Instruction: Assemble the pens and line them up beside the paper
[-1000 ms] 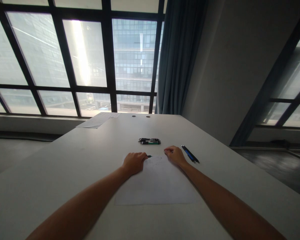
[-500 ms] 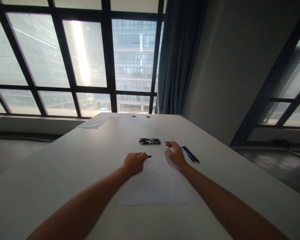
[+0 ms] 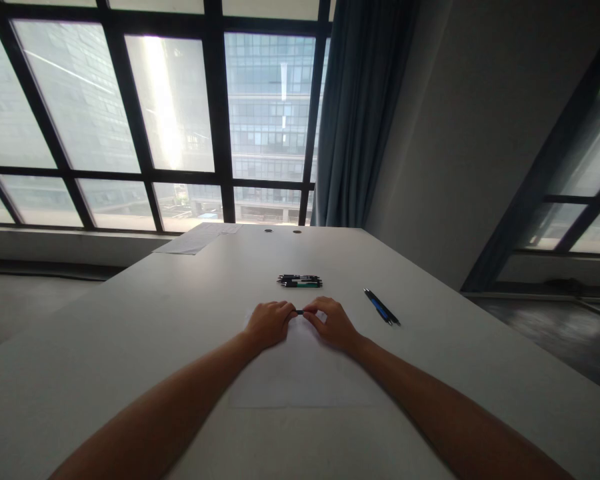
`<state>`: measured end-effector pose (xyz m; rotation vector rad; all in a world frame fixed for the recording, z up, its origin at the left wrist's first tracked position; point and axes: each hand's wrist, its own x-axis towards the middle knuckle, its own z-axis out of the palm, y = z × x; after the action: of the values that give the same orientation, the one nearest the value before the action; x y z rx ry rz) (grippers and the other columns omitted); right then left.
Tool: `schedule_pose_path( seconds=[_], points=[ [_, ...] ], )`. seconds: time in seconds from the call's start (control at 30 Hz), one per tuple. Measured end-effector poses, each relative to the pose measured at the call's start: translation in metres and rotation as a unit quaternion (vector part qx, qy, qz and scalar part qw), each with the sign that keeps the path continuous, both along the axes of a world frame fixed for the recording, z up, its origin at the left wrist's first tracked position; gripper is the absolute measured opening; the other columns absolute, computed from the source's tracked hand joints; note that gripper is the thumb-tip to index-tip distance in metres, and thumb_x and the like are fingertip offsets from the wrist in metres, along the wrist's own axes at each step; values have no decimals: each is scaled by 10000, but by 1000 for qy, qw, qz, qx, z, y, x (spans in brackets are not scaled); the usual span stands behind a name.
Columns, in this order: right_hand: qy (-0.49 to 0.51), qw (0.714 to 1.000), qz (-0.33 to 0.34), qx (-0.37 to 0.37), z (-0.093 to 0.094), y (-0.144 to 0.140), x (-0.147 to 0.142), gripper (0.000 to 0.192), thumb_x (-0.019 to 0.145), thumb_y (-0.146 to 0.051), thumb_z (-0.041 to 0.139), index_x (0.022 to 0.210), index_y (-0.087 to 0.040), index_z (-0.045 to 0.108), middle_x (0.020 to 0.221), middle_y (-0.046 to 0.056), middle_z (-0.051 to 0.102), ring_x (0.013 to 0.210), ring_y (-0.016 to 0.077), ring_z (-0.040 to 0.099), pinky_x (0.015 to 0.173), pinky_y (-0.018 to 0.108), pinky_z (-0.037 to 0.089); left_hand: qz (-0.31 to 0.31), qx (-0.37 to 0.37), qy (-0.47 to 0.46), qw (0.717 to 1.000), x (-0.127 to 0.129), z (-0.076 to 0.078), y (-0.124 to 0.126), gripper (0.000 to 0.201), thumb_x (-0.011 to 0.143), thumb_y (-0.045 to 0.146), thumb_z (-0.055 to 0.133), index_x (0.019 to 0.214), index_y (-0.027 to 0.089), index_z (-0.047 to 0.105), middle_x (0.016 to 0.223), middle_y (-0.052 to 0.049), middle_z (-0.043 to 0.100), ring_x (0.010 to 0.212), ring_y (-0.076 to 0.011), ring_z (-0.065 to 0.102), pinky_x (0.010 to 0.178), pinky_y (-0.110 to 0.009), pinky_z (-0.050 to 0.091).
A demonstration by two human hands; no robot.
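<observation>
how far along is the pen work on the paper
Faint marks seem to sit on the white paper sheet. In hand: left hand and right hand both pinch one small dark pen. Left: the black-and-green pen cluster and two blue-and-black pens lie untouched.

One head-worn camera looks forward and down along the table [image 3: 180, 313] toward the windows [image 3: 170, 113].

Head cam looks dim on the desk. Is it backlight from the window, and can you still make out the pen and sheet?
Head view: strong backlight from the window, glare streak on the glass; hands and sheet underexposed; the pen between left hand and right hand only a dark speck; wide-angle bending at edges.
</observation>
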<state>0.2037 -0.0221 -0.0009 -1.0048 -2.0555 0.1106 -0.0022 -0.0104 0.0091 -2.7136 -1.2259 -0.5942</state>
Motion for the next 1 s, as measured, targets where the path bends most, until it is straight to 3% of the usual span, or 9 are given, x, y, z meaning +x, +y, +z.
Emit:
schedule_pose_path(
  seconds=[0.17,0.27,0.37,0.47,0.63,0.73,1.0],
  points=[
    [9,999,-10,33,-1,1,-1,43,856,-197,644,829,-195,678,785,38,673,751,192,598,750,345,442,-5,24,-17,1000,0,-1,2,231,986,308,422,1020,197,622,956,-55,708,907,-212,660,822,-347,493],
    [28,999,-28,35,0,2,0,41,848,-180,628,830,-196,661,787,37,668,745,191,601,742,338,457,0,21,-37,999,-1,-3,4,236,974,254,426,1140,208,588,1000,-55,705,907,-211,663,827,-356,500],
    [54,997,-39,32,0,3,2,38,834,-170,616,829,-191,647,778,32,655,728,183,601,723,322,474,-24,22,-27,999,-2,-4,5,425,897,115,458,1293,257,510,1097,-46,676,957,-204,647,840,-345,505],
    [71,996,-40,30,0,3,3,29,827,-176,609,820,-188,634,764,26,645,711,174,597,705,309,479,-45,30,-12,998,-3,-4,4,528,812,42,479,1285,271,523,1136,-46,646,998,-205,619,853,-338,502],
    [56,998,-29,20,0,2,1,41,822,-176,597,814,-189,634,764,30,645,715,174,592,704,306,469,-30,54,-21,998,-1,0,1,237,934,217,454,1123,223,596,1012,-57,651,915,-206,617,802,-332,488],
    [48,998,-24,21,-1,2,1,44,816,-168,595,800,-190,629,759,26,642,713,173,589,710,309,462,-7,56,-26,998,0,1,1,226,978,349,438,1014,202,605,956,-54,659,876,-200,623,770,-316,470],
    [61,994,-78,47,-2,6,6,40,809,-157,587,787,-190,592,793,25,624,682,163,582,705,305,459,56,41,-43,997,1,-1,3,164,974,264,421,969,197,570,920,-46,681,807,-193,640,707,-303,448]
  ],
)
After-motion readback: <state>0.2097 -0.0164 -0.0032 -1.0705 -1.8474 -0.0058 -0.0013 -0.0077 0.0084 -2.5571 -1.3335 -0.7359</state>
